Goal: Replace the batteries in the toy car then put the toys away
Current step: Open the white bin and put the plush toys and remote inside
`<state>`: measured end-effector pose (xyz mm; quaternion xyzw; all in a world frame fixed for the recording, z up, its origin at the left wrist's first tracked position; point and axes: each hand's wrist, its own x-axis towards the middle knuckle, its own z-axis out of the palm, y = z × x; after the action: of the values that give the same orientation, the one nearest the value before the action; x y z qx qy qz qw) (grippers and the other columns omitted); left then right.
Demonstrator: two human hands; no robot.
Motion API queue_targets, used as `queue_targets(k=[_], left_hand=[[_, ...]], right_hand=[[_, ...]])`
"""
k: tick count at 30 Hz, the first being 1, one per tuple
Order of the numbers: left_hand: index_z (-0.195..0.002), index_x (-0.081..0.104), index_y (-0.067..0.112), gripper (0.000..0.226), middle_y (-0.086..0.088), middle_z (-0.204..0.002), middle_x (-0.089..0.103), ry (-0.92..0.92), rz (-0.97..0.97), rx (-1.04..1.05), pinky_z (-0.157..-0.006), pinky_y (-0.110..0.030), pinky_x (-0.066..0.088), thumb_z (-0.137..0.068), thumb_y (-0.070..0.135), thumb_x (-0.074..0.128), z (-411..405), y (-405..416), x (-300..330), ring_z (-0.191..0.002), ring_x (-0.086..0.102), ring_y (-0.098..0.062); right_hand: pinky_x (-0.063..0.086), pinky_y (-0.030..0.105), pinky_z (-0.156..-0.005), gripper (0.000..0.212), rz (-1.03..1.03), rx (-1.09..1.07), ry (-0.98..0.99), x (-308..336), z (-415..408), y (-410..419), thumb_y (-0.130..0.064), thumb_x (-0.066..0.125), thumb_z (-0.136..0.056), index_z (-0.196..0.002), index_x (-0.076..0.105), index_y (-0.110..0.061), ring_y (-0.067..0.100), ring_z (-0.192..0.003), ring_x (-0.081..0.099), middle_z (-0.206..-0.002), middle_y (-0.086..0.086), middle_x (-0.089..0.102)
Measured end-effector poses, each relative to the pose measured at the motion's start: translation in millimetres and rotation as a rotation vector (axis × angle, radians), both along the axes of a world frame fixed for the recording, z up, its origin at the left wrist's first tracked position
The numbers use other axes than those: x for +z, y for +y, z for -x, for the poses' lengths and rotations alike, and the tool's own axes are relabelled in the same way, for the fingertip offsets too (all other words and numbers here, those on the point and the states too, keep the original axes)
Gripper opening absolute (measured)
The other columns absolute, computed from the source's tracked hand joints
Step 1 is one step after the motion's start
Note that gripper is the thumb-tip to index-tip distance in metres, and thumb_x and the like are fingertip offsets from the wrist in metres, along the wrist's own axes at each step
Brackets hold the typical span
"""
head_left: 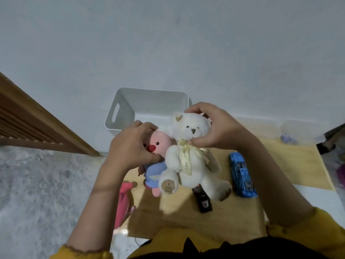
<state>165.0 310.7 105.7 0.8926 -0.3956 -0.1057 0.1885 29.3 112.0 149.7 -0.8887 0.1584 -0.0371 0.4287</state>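
Left hand gripping pink plush, right hand clutching white teddy bear by head, blue toy car right on wooden board, white bin beyond

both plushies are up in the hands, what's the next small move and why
Probably carry both forward and lower them into the white bin. The left hand grips the pink plush by the head, the right hand grips the white teddy bear, and the open bin sits just beyond them.
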Motion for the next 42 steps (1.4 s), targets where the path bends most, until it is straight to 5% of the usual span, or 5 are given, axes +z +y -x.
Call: queue_targets(k=[7,15,22,34,42], left_hand=[[-0.117,0.054,0.034,0.071,0.008,-0.104,0.051,-0.219,0.182,0.076,-0.061,-0.027,0.037,-0.051,0.041,0.078,-50,-22,59,-0.091,0.054,-0.02],[-0.123,0.054,0.026,0.07,-0.004,-0.115,0.051,-0.311,0.249,0.131,-0.061,-0.032,0.041,-0.057,0.03,0.078,-108,-54,23,-0.096,0.052,-0.031],[-0.122,0.054,0.022,0.07,-0.001,-0.11,0.052,-0.088,0.133,0.015,-0.068,-0.031,0.044,-0.057,0.026,0.079,-133,-75,-38,-0.094,0.052,-0.02],[-0.122,0.051,0.02,0.062,-0.006,-0.112,0.052,0.049,-0.083,-0.028,-0.067,-0.03,0.042,-0.064,0.019,0.072,-150,-96,-86,-0.095,0.058,-0.028],[-0.128,0.048,0.02,0.07,-0.008,-0.121,0.05,0.115,-0.2,-0.051,-0.077,-0.031,0.045,-0.063,0.021,0.076,-152,-102,-90,-0.104,0.057,-0.029]], right_hand=[[0.044,0.011,-0.077,0.063,0.171,-0.1,-0.293,50,-27,-25,-0.025,0.083,-0.063,-0.118,0.053,-0.025,-0.003,-0.097,0.054,-0.112,-0.014,0.056],[0.045,0.021,-0.085,0.059,0.234,-0.321,-0.49,-8,-88,-33,-0.023,0.085,-0.06,-0.11,0.056,-0.016,0.008,-0.1,0.054,-0.108,-0.005,0.056],[0.048,0.03,-0.085,0.053,0.234,-0.294,-0.369,-68,-119,-36,-0.023,0.081,-0.065,-0.11,0.057,-0.011,0.017,-0.101,0.056,-0.108,0.001,0.057],[0.033,0.015,-0.079,0.044,0.285,-0.217,-0.258,-100,-143,-37,-0.017,0.077,-0.069,-0.107,0.055,-0.01,0.018,-0.104,0.053,-0.112,0.003,0.055],[0.036,0.03,-0.088,0.045,0.59,-0.04,0.157,-89,-146,-44,-0.03,0.067,-0.08,-0.119,0.051,-0.014,0.024,-0.113,0.047,-0.121,0.004,0.052]])
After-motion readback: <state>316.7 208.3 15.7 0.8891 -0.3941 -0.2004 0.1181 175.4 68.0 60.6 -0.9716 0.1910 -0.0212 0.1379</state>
